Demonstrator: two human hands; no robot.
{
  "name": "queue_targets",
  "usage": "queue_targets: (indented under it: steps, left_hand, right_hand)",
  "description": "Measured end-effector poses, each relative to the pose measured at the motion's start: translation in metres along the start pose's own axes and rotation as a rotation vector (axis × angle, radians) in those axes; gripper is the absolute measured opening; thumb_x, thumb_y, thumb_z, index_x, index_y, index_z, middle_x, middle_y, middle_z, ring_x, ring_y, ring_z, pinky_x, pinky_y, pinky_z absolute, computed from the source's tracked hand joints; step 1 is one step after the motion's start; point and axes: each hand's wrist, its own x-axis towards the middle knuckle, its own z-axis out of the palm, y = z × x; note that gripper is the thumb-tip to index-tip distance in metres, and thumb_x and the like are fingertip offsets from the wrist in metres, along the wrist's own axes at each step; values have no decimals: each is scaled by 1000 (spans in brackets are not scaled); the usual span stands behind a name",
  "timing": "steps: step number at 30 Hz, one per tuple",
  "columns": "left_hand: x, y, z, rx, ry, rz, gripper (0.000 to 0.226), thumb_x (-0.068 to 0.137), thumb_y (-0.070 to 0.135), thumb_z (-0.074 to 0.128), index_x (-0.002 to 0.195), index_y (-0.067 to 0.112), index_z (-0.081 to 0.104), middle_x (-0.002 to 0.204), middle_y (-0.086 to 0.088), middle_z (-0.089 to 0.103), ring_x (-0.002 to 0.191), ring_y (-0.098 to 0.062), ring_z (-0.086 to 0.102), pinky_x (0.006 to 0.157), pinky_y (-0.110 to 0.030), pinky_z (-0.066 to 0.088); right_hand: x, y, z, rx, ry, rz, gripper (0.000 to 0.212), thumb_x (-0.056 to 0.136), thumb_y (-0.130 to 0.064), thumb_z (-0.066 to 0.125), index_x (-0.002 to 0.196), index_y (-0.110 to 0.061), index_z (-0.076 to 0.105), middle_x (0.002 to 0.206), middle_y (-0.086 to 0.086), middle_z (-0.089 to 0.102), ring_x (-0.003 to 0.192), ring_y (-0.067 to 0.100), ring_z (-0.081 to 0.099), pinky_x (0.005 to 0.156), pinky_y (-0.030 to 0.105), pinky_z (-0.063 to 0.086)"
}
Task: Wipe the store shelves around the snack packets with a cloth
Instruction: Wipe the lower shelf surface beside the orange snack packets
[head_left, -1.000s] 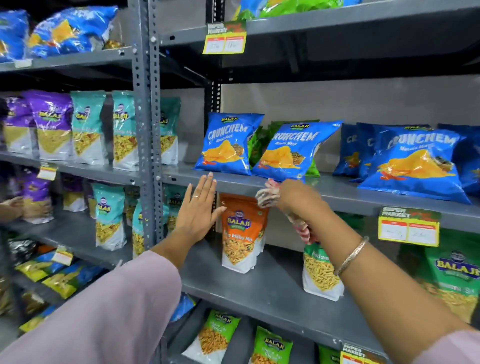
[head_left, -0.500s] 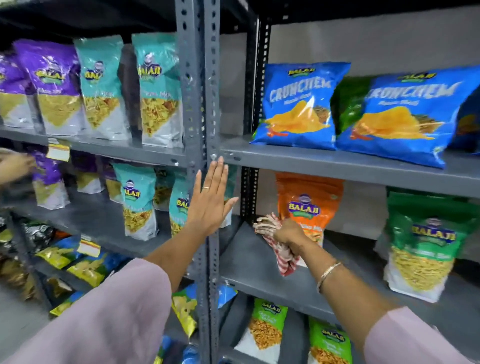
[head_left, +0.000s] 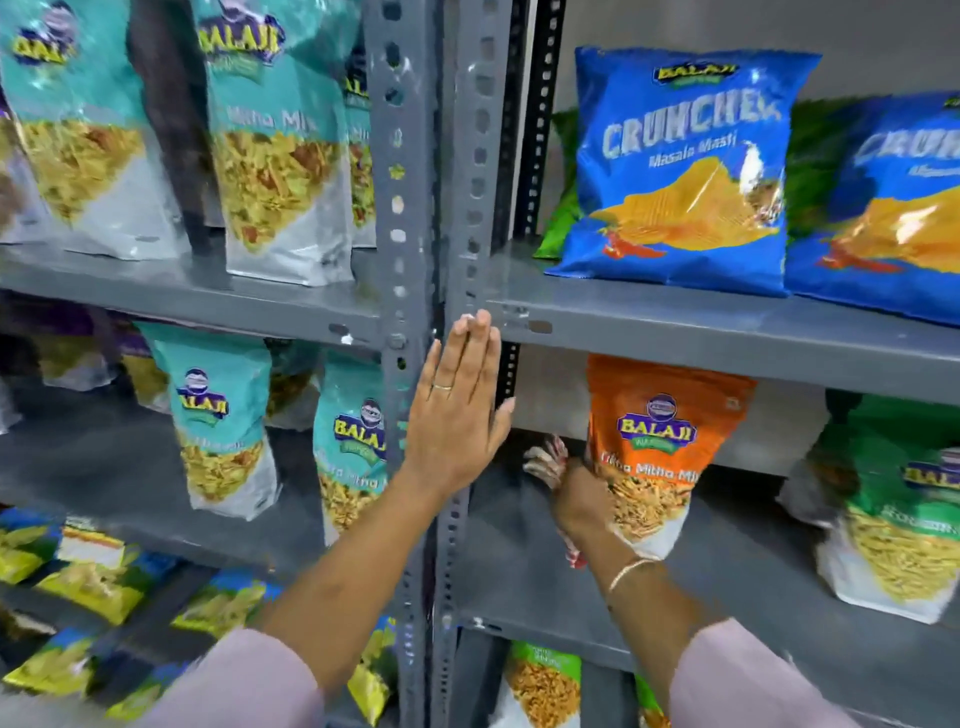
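Note:
My right hand (head_left: 582, 506) grips a red-and-white checked cloth (head_left: 545, 462) and presses it onto the grey middle shelf (head_left: 727, 571), far back at its left end. It sits just left of an upright orange snack packet (head_left: 660, 441) and overlaps that packet's lower left corner. My left hand (head_left: 457, 415) lies flat, fingers together and pointing up, against the grey perforated upright post (head_left: 415, 208). A ring shows on one finger. Most of the cloth is hidden behind my right hand.
Blue crisp bags (head_left: 685, 166) lie on the shelf above. A green packet (head_left: 893, 509) stands at the right of the middle shelf. Teal packets (head_left: 275, 156) fill the left bay's shelves, and yellow packs (head_left: 88, 577) lie lower down. More packets (head_left: 540, 686) stand on the shelf below.
My right hand has dropped with the cloth from the upper shelf's front edge to the middle shelf and pushed deeper beside the orange packet. The view has moved closer; my left hand stays on the post.

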Motion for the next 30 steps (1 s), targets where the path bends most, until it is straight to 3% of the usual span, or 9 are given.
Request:
queue_targets:
  steps: [4, 8, 10, 13, 15, 18, 21, 25, 30]
  left_hand:
    - [-3, 0, 6, 43, 56, -3, 78, 87, 35, 37, 144, 11, -11, 153, 2, -28, 142, -15, -17, 117, -33, -7]
    - [-5, -1, 8, 79, 67, -12, 80, 86, 37, 36, 144, 10, -12, 152, 0, -29, 142, -16, -18, 118, -33, -9]
    - [-4, -1, 7, 78, 54, -18, 80, 86, 37, 36, 143, 10, -14, 152, 1, -31, 141, -16, -20, 118, -34, -9]
    - [-5, -1, 7, 82, 49, -10, 79, 87, 36, 34, 143, 10, -15, 150, 1, -33, 141, -15, -21, 118, -34, -9]
    - [-4, -1, 7, 93, 44, -11, 80, 86, 35, 35, 143, 10, -15, 150, 0, -33, 140, -15, -22, 118, -34, -9]
    - [-2, 0, 6, 93, 38, -39, 75, 84, 33, 39, 144, 7, 3, 152, -16, -3, 140, -13, -22, 117, -34, -7]
    - [-2, 1, 6, 74, 51, -40, 74, 83, 32, 41, 144, 6, 6, 146, -17, 11, 139, -13, -21, 117, -34, -6]
    - [-3, 0, 7, 83, 44, -36, 81, 85, 33, 40, 144, 11, -11, 154, -9, -21, 139, -13, -23, 118, -33, -8]
    - [1, 1, 3, 61, 42, -60, 73, 83, 32, 43, 143, 4, 11, 152, -17, -3, 139, -11, -22, 117, -33, -7]
  right_hand:
    - [20, 23, 36, -178, -1, -94, 57, 93, -6, 43, 146, -4, 25, 150, 15, 38, 139, 26, 37, 115, 34, 29]
    - [15, 40, 84, -320, -242, -22, 66, 101, -37, 31, 152, -6, 3, 162, 11, 2, 150, 26, -2, 123, 40, 1]
    - [18, 35, 90, -294, -185, 10, 61, 102, -37, 24, 151, -3, 13, 161, 15, 13, 149, 27, 10, 122, 40, 8]
    - [21, 19, 65, -289, -110, 0, 71, 97, -35, 7, 118, 0, 65, 125, 19, 65, 118, 22, 62, 98, 29, 50]
    - [37, 13, 56, -192, -132, 36, 81, 91, -44, 2, 130, 4, 54, 139, 23, 52, 131, 25, 50, 108, 34, 43]
    - [62, 8, 69, -158, -271, -43, 62, 102, -37, 29, 150, 1, 16, 159, 20, 16, 148, 31, 16, 123, 40, 13]
    - [61, 8, 82, -184, -228, -166, 52, 102, -19, 35, 149, -2, 22, 158, 16, 22, 146, 30, 23, 121, 38, 17]
    - [42, 36, 94, -203, -298, -333, 46, 102, -19, 38, 148, -23, 32, 154, 4, 37, 138, 22, 40, 115, 32, 32]
    - [-20, 68, 76, -200, -220, -604, 48, 91, -13, 54, 125, -48, 56, 138, -18, 55, 121, 14, 59, 91, 27, 49]
